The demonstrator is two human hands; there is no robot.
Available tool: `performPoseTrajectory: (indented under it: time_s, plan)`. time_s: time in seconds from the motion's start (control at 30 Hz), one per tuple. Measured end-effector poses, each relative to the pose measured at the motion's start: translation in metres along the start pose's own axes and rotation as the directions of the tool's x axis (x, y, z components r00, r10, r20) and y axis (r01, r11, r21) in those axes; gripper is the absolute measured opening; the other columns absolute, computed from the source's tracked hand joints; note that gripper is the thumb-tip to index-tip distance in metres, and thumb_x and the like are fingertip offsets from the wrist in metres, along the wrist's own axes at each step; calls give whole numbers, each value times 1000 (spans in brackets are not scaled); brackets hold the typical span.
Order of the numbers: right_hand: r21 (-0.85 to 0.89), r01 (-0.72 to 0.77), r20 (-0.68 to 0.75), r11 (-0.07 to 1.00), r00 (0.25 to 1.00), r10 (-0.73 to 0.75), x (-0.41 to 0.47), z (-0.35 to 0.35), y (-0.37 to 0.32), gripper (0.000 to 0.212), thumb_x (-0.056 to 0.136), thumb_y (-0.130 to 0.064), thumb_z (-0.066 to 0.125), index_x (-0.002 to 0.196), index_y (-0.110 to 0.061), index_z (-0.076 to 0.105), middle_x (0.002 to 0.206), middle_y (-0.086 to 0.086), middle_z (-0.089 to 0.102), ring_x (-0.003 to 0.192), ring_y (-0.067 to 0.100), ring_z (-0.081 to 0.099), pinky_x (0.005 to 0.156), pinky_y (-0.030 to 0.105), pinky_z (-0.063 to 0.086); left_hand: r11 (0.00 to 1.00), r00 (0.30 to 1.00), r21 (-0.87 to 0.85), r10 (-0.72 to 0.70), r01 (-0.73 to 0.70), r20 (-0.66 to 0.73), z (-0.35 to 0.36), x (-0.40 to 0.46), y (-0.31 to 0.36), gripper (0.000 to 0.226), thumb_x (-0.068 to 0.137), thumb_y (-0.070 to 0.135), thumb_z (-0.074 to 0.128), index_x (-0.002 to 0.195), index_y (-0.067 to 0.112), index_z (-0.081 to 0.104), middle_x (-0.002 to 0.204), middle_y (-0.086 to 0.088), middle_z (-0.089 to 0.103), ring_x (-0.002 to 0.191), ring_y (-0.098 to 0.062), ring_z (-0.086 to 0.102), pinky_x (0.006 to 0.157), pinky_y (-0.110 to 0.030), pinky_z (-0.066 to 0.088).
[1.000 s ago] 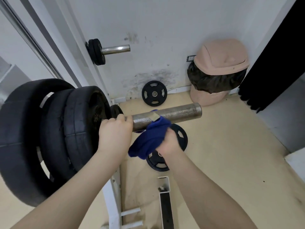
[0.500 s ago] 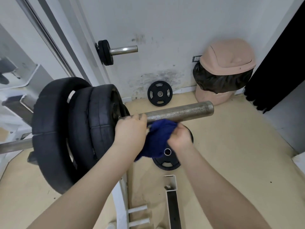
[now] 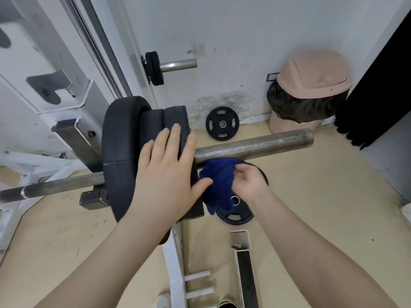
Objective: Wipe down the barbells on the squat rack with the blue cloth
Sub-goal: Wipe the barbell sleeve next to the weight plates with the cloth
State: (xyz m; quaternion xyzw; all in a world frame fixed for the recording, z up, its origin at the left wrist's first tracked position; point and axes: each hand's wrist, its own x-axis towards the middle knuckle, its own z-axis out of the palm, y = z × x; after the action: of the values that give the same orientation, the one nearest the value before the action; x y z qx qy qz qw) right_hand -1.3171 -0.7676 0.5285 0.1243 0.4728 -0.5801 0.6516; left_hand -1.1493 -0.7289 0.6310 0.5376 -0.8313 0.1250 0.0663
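- Left hand (image 3: 165, 172) spread flat, fingers straight, pressed against the black weight plates (image 3: 124, 152) loaded on the barbell (image 3: 255, 146).
- Right hand (image 3: 249, 181) curled round the blue cloth (image 3: 219, 181), bunched just under the bare sleeve, close beside the outermost plate.
- Cloth soft and light (likely to slip off round steel unless wrapped right over it); best gripped in a full fist, folded around the sleeve.
- Barbell stiff, heavy, resting on the white squat rack (image 3: 73, 138); probably steady enough, though the sleeve may spin under a wipe.
- Further out: loose plate on floor (image 3: 235, 213) beneath the cloth, another small plate (image 3: 222, 123) against the wall, pink bin (image 3: 311, 90), second short bar (image 3: 178, 65) on the wall.
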Motion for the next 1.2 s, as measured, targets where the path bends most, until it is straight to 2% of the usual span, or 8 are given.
performPoseTrajectory:
  time_s: [0.2, 0.33, 0.73, 0.83, 0.93, 1.0, 1.1, 1.2]
  plan:
    - [191, 8, -141, 982, 990, 19, -41, 32, 24, 17, 91, -6, 47, 107, -10, 50, 109, 5, 52, 88, 21, 54, 73, 31, 47, 994, 985, -2, 109, -109, 137, -6, -4, -8, 116, 70, 65, 60, 146, 15, -12, 156, -12, -13, 145, -25, -5, 118, -40, 2]
    - [-105, -47, 8, 993, 999, 48, -49, 36, 39, 13, 96, -5, 37, 91, -2, 49, 85, 10, 55, 85, 24, 55, 94, 35, 42, 988, 979, 0, 153, -154, 133, -4, -5, -13, 113, 75, 53, 65, 146, 13, -14, 156, -14, -14, 145, -27, -4, 118, -38, 5]
    - [-257, 237, 143, 937, 968, -205, -67, 39, 57, 14, 95, -6, 47, 108, -6, 53, 108, 17, 62, 95, 30, 62, 74, 43, 53, 987, 982, -45, 161, -157, 95, 1, -5, -14, 110, 76, 51, 65, 146, 14, -11, 156, -15, -12, 145, -28, -2, 117, -38, 8]
    - [-613, 536, 292, 580, 836, -465, -72, 26, 57, 6, 95, -7, 45, 95, -5, 51, 100, 20, 60, 88, 32, 60, 81, 40, 52, 986, 984, -48, 160, -157, 81, 3, -6, -13, 108, 78, 50, 64, 146, 14, -11, 156, -15, -12, 145, -28, -3, 117, -39, 7]
    - [-715, 575, 646, -397, 328, -690, -48, 19, 32, 19, 87, 3, 50, 102, -5, 59, 110, 14, 58, 100, 28, 54, 82, 29, 45, 988, 987, -53, 146, -142, 74, 3, -8, -10, 107, 78, 55, 60, 146, 14, -11, 156, -14, -13, 145, -27, -4, 117, -39, 6]
    - [-539, 316, 838, -781, 295, -459, -30, 18, 20, 31, 78, 4, 60, 108, -6, 64, 115, 13, 61, 112, 33, 50, 87, 40, 44, 990, 990, -74, 121, -116, 69, 3, -9, -7, 105, 78, 62, 55, 147, 15, -10, 157, -13, -12, 146, -25, -4, 117, -38, 7]
    - [-363, 152, 866, -919, 421, -272, -16, 6, 0, 31, 78, -8, 63, 109, -8, 63, 115, 11, 61, 116, 32, 47, 84, 41, 41, 992, 997, -106, 67, -62, 45, 1, -11, -4, 96, 80, 65, 47, 148, 18, -2, 158, -10, -6, 146, -23, 1, 117, -38, 9]
    - [-590, 23, 737, -807, 424, -526, -10, -24, -51, 31, 82, -13, 52, 110, -5, 60, 118, 16, 57, 116, 36, 44, 83, 44, 39, 994, 1000, -111, -13, 10, -25, 4, -14, 5, 86, 79, 55, 59, 146, 16, 21, 155, -13, 18, 142, -26, 22, 113, -41, 24]
